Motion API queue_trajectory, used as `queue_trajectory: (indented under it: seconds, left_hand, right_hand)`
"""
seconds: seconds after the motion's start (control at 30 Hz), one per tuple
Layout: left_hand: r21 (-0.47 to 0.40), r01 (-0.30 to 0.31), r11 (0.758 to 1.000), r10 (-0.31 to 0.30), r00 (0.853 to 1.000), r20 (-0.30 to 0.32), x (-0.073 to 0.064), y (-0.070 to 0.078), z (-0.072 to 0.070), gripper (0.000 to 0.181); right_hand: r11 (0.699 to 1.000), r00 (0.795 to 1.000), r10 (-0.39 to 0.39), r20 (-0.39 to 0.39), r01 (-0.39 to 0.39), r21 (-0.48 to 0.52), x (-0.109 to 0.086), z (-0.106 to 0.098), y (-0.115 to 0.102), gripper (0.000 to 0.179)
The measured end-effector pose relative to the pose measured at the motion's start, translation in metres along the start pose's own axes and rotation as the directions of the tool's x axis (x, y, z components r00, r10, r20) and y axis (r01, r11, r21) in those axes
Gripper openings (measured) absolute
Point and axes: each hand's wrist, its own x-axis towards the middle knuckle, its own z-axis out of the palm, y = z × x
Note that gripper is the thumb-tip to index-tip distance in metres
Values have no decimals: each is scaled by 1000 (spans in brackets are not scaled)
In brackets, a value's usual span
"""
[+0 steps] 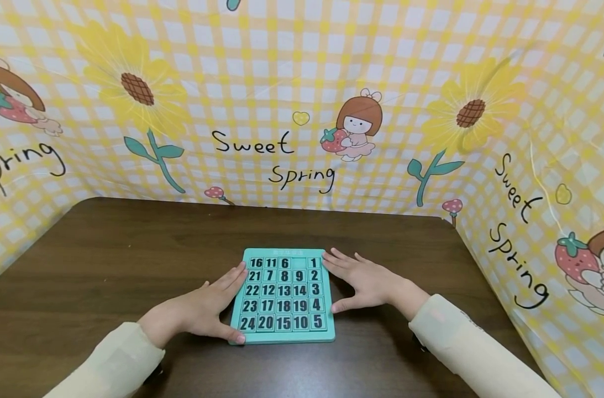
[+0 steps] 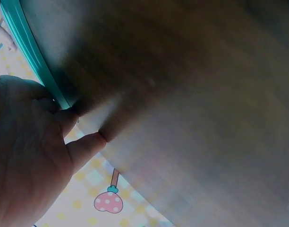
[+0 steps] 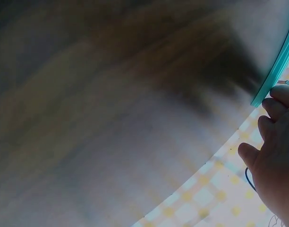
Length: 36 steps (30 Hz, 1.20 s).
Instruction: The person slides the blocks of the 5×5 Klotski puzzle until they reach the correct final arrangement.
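A turquoise number slide puzzle (image 1: 284, 290) lies flat on the table, its black-numbered tiles facing up. One gap shows in its top row, between the 6 and the 1. Along the puzzle's left side rests my left hand (image 1: 202, 309), fingers extended at the edge and thumb at the lower left corner. My right hand (image 1: 363, 283) is spread on the other side, its fingertips touching the upper right edge and its thumb by the lower right edge. Both wrist views catch only a strip of the turquoise frame (image 2: 33, 52) beside the fingers.
The dark brown wooden table (image 1: 132, 249) extends around the puzzle on all sides. Behind it and along both sides hangs a yellow checked cloth (image 1: 282, 83) printed with flowers, cartoon figures and lettering.
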Motion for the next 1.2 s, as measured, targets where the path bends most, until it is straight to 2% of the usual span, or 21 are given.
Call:
queue_trajectory:
  seconds: [0.8,0.93,1.2]
  left_hand:
    - [-5,2,1000,-2,1000,3,0,4,-1,131]
    - [-4,4,1000,-4,1000,3,0,4,-1,132]
    - [-14,6,1000,-6,1000,4,-1,2,-1,131]
  right_hand:
    - [998,998,-62,23,63,-16,22,-4,-22,103]
    - [998,998,-57,22,58,-14,19,-3,-20,102]
    - [999,999,-43,33,44,-2,-1,-1,-17,101]
